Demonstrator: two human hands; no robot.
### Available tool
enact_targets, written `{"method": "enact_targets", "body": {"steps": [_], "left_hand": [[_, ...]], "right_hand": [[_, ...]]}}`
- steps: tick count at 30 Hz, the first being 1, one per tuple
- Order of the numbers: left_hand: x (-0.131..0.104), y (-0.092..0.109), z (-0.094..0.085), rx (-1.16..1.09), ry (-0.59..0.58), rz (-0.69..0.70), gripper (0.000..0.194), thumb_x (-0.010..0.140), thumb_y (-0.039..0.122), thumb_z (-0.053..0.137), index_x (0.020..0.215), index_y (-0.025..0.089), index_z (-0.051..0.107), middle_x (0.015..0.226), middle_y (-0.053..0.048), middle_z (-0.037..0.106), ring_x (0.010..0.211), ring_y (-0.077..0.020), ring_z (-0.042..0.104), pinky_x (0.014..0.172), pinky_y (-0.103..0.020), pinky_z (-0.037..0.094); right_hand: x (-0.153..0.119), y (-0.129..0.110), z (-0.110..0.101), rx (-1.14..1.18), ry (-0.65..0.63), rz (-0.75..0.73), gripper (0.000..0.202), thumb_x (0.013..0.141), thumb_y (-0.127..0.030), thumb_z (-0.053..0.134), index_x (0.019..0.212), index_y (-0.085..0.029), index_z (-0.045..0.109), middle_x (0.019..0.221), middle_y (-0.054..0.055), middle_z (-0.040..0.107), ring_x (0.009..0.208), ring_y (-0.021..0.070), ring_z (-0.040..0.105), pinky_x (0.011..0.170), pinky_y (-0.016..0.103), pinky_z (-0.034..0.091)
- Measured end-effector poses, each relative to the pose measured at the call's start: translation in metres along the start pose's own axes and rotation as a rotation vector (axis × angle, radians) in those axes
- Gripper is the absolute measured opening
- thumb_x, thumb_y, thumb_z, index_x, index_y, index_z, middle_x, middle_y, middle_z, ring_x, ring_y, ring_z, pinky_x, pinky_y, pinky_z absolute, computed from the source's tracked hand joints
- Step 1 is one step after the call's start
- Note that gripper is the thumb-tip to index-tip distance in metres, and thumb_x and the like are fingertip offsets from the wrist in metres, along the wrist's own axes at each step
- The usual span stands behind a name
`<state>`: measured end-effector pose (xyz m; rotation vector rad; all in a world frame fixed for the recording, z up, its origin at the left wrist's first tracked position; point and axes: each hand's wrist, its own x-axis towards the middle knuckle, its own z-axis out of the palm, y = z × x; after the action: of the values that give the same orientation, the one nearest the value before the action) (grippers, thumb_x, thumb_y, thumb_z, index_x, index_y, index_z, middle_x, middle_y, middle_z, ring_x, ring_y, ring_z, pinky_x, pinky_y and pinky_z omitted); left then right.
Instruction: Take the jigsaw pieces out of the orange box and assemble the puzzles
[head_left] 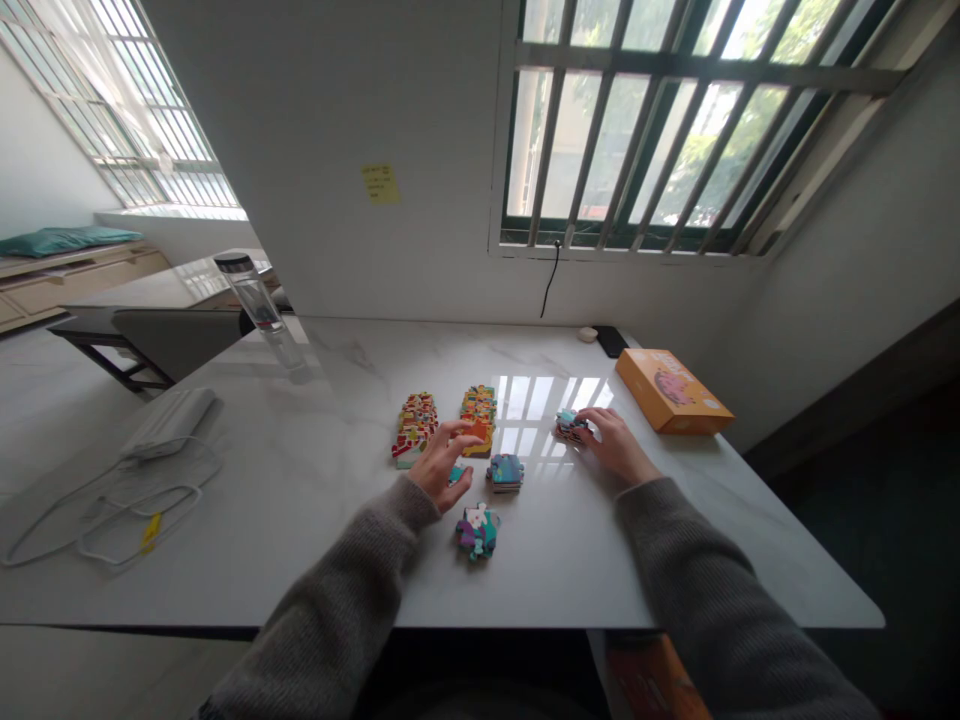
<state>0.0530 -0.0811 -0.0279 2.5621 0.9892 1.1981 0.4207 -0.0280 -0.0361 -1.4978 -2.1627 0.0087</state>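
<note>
Five small stacks of colourful, knobbly jigsaw pieces lie on a glossy white marble table (pixel 315 500). Nearest is a teal stack (pixel 477 530). The left hand (pixel 444 462) hovers, fingers spread. The right hand (pixel 616 442) seems to pinch another stack (pixel 568 424). Far right sits one orange box (pixel 673 391).

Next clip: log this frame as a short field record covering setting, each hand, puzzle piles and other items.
setting: white marble table under a barred window
left hand: open, fingers spread, over a teal piece
right hand: fingers on a small pile
puzzle piles: red pile, orange pile, blue pile, pink-teal pile
other items: orange box, bottle, white cable, yellow note
</note>
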Motion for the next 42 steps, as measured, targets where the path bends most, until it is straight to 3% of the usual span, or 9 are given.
{"method": "enact_targets", "body": {"steps": [2, 4, 7, 10, 16, 24, 28, 35, 42], "left_hand": [[-0.001, 0.000, 0.000, 0.001, 0.005, -0.005, 0.042, 0.080, 0.013, 0.055, 0.121, 0.021, 0.053, 0.130, -0.014, 0.045, 0.116, -0.0283, 0.052, 0.100, -0.048, 0.050], [-0.002, -0.001, 0.000, -0.001, 0.006, -0.011, 0.041, 0.080, 0.013, 0.055, 0.120, 0.021, 0.053, 0.130, -0.013, 0.044, 0.114, -0.0274, 0.053, 0.099, -0.047, 0.051], [-0.002, -0.002, 0.001, -0.001, 0.008, -0.014, 0.040, 0.081, 0.012, 0.055, 0.120, 0.021, 0.054, 0.130, -0.013, 0.044, 0.111, -0.0263, 0.054, 0.099, -0.047, 0.051], [-0.002, -0.002, 0.000, 0.008, 0.008, -0.022, 0.041, 0.080, 0.011, 0.056, 0.119, 0.021, 0.054, 0.130, -0.013, 0.044, 0.107, -0.0251, 0.055, 0.097, -0.046, 0.052], [-0.001, -0.001, -0.004, 0.011, 0.014, -0.046, 0.039, 0.081, 0.012, 0.055, 0.118, 0.021, 0.054, 0.130, -0.011, 0.043, 0.105, -0.0237, 0.055, 0.094, -0.043, 0.054], [-0.002, -0.002, -0.004, 0.052, -0.012, -0.046, 0.039, 0.080, 0.011, 0.055, 0.117, 0.022, 0.054, 0.129, -0.011, 0.044, 0.104, -0.0235, 0.055, 0.094, -0.043, 0.054], [-0.002, -0.003, -0.004, 0.077, -0.023, -0.038, 0.039, 0.079, 0.012, 0.057, 0.116, 0.022, 0.056, 0.129, -0.011, 0.045, 0.105, -0.0247, 0.055, 0.097, -0.046, 0.052], [-0.002, -0.004, -0.003, 0.082, -0.027, -0.029, 0.039, 0.079, 0.012, 0.057, 0.117, 0.022, 0.057, 0.127, -0.011, 0.046, 0.105, -0.0248, 0.055, 0.097, -0.046, 0.052], [-0.004, -0.007, -0.002, 0.094, -0.038, -0.030, 0.039, 0.079, 0.012, 0.057, 0.116, 0.022, 0.056, 0.127, -0.011, 0.046, 0.105, -0.0245, 0.054, 0.096, -0.045, 0.051]], "right_hand": [[0.004, -0.003, -0.001, 0.002, -0.014, 0.014, 0.029, 0.091, -0.036, 0.057, 0.116, -0.021, 0.064, 0.128, 0.013, 0.061, 0.121, 0.0301, 0.053, 0.103, 0.042, 0.042], [0.012, -0.004, -0.004, -0.007, -0.069, 0.027, 0.049, 0.086, -0.042, 0.063, 0.129, -0.019, 0.056, 0.135, 0.015, 0.054, 0.126, 0.0319, 0.050, 0.105, 0.042, 0.041], [0.028, -0.005, -0.007, -0.052, -0.291, 0.054, 0.086, 0.078, -0.045, 0.072, 0.150, -0.019, 0.033, 0.134, 0.017, 0.053, 0.123, 0.0347, 0.052, 0.102, 0.043, 0.043], [0.044, -0.008, -0.007, -0.114, -0.478, 0.088, 0.103, 0.075, -0.042, 0.075, 0.157, -0.019, 0.018, 0.124, 0.017, 0.058, 0.118, 0.0360, 0.055, 0.098, 0.041, 0.044], [0.058, -0.022, -0.009, -0.141, -0.576, 0.087, 0.087, 0.080, -0.032, 0.069, 0.155, -0.016, 0.029, 0.128, 0.019, 0.056, 0.118, 0.0345, 0.056, 0.095, 0.037, 0.045], [0.054, -0.030, -0.013, -0.157, -0.556, 0.049, 0.077, 0.081, -0.025, 0.066, 0.152, -0.025, 0.036, 0.119, 0.013, 0.060, 0.110, 0.0301, 0.060, 0.092, 0.034, 0.047], [0.058, -0.031, -0.012, -0.185, -0.579, 0.040, 0.072, 0.079, -0.026, 0.066, 0.147, -0.023, 0.044, 0.122, 0.014, 0.059, 0.113, 0.0304, 0.059, 0.092, 0.034, 0.047], [0.064, -0.036, -0.010, -0.245, -0.609, 0.078, 0.046, 0.075, -0.027, 0.070, 0.120, -0.022, 0.064, 0.115, 0.014, 0.060, 0.101, 0.0307, 0.062, 0.079, 0.035, 0.051], [0.064, -0.035, -0.010, -0.243, -0.613, 0.046, 0.034, 0.077, -0.026, 0.068, 0.111, -0.019, 0.065, 0.112, 0.014, 0.060, 0.100, 0.0282, 0.061, 0.079, 0.032, 0.049]]}}
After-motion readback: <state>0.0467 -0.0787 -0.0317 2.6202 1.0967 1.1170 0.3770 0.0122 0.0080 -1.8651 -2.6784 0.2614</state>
